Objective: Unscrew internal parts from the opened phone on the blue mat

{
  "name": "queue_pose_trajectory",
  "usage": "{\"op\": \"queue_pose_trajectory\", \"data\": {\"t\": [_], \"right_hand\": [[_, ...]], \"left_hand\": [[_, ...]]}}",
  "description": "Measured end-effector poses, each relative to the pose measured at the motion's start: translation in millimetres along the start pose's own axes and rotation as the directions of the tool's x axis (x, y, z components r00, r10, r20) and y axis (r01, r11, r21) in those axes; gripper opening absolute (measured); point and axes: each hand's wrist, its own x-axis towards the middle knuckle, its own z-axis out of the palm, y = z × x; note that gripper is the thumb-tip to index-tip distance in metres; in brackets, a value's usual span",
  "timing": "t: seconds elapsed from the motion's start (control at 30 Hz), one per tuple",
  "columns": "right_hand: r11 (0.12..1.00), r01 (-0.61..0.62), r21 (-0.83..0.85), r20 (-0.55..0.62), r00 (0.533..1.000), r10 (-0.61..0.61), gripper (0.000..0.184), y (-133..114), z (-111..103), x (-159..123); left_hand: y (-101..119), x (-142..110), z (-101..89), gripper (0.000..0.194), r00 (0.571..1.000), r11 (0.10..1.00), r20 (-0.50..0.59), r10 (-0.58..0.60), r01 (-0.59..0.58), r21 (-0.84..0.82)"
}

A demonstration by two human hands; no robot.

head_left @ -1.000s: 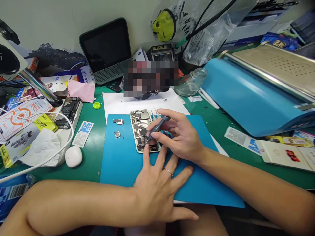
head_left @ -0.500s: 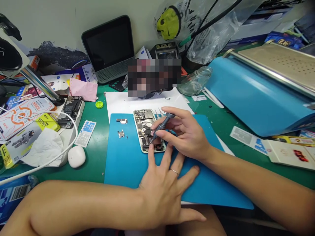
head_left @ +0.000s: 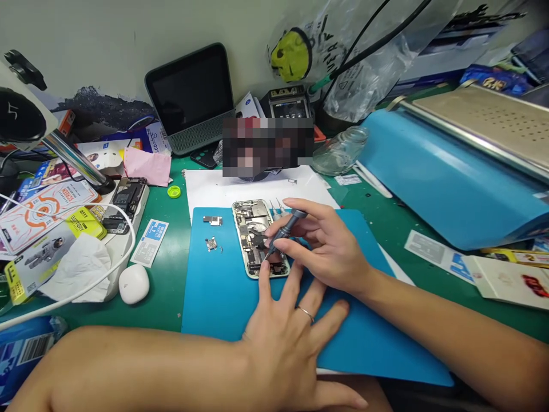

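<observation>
An opened smartphone lies on a blue mat, its inner parts exposed. My right hand grips a grey precision screwdriver, tilted, its tip down at the lower part of the phone. My left hand is spread over the mat with fingers apart. Its index fingertip is at the phone's lower edge, close to the screwdriver tip. Left of the phone lie a small metal shield plate and a small board-like part with a tiny piece beside it. Tweezers show partly behind my right hand.
White paper lies under the mat's far edge. Behind stand a tablet-like display and a glass jar. At left are another opened phone, boxes, a white earbud case and a cable. A blue-covered machine stands at right.
The whole scene sits slightly lower in view as the camera tilted up. Both hands, the screwdriver and the phone keep nearly the same positions relative to each other.
</observation>
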Motion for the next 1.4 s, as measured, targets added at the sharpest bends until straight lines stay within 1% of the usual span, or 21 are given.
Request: {"op": "queue_pose_trajectory", "data": {"t": [0.17, 0.37, 0.67, 0.9, 1.0, 1.17, 1.4], "right_hand": [[0.999, -0.019, 0.051, 0.019, 1.000, 0.018, 0.053, 2.0, 2.1, 0.1], [1.000, -0.007, 0.029, 0.033, 0.999, 0.006, 0.054, 2.8, 2.5, -0.2], [1.000, 0.021, -0.008, 0.028, 0.999, -0.021, 0.051, 2.2, 0.8, 0.7], [1.000, 0.017, -0.014, 0.034, 0.999, -0.016, 0.053, 2.3, 0.4, 2.0], [0.999, 0.031, -0.014, 0.026, 0.999, -0.030, 0.052, 1.9, 0.6, 2.7], [1.000, 0.007, -0.007, 0.011, 1.000, -0.007, 0.050, 0.2, 0.4, 1.4], [0.999, -0.010, -0.044, -0.027, 1.000, 0.009, 0.047, -2.2, -0.3, 2.9]], "left_hand": [[-1.9, -0.2, -1.7, 0.090, 1.000, 1.000, 0.010, -0.007, 0.007, -0.024], [-1.6, -0.5, -4.9, 0.089, 0.999, 0.999, 0.028, -0.014, 0.016, -0.046], [0.3, 0.5, 1.9, 0.091, 1.000, 1.000, 0.004, -0.014, 0.014, -0.025], [-0.2, 1.4, 1.2, 0.091, 1.000, 1.000, 0.011, -0.011, 0.011, -0.018], [-0.5, 1.7, 0.7, 0.091, 1.000, 1.000, 0.026, -0.014, 0.015, -0.020], [-0.1, 1.7, -0.9, 0.090, 0.999, 1.000, 0.036, -0.010, 0.011, -0.025], [-0.2, 2.8, -4.0, 0.087, 0.998, 0.999, 0.060, -0.017, 0.020, -0.043]]}}
